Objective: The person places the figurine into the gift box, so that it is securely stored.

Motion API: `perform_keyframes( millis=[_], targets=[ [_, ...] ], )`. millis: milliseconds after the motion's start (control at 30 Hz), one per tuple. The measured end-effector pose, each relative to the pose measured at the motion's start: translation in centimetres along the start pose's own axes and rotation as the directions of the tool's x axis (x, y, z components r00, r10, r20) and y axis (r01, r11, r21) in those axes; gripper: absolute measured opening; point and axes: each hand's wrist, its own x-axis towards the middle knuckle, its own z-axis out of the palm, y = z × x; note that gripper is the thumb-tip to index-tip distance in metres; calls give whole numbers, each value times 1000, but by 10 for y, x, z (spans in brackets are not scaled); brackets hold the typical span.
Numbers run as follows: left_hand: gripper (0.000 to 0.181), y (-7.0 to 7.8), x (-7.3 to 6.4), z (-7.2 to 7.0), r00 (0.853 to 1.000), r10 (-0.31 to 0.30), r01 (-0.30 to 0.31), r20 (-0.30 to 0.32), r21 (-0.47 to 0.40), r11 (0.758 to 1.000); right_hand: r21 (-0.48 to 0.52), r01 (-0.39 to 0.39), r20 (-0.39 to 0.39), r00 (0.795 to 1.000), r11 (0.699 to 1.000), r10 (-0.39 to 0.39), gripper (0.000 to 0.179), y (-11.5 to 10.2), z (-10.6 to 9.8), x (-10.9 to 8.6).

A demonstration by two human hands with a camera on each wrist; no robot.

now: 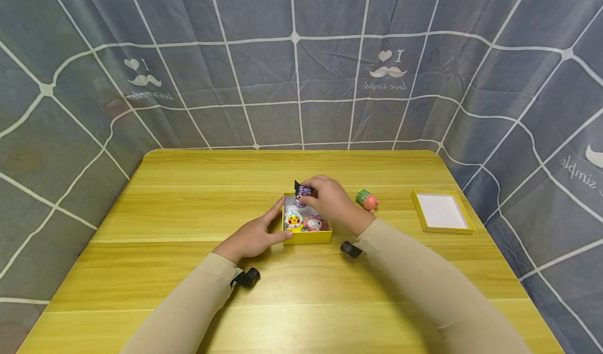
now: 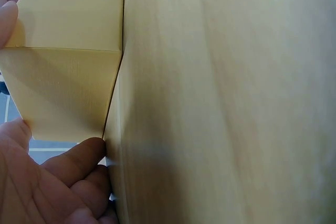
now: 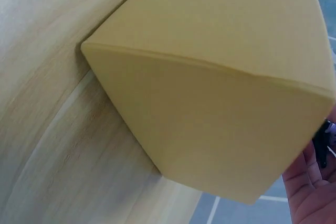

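Observation:
A small yellow box with a white inside stands open on the table. In its near half lie a yellow figurine with red cheeks and a pink-and-white figurine. My left hand holds the box by its left side, thumb at the near corner and fingers toward the far end. Over the far part of the box, my right hand pinches a black-and-purple figurine between thumb and fingers. The right wrist view shows a bit of that dark figurine beside the palm, beyond the box walls.
To the right of the box lies a green-and-pink figurine on the wooden table. Farther right rests the yellow lid, white inside facing up. A grey curtain with white lines hangs behind the table and along its sides.

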Motion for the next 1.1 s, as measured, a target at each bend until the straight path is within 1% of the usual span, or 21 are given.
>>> perform_keyframes(
  millis=[467, 1100],
  targets=[
    [96, 0, 0, 1, 1000, 3, -3, -2, -3, 1000, -19, -26, 4, 1000, 999, 26, 43, -3, 12, 7],
    [95, -2, 1, 1, 1000, 8, -8, 2, -7, 1000, -47, -35, 28, 999, 998, 37, 42, -1, 22, 8]
  ],
)
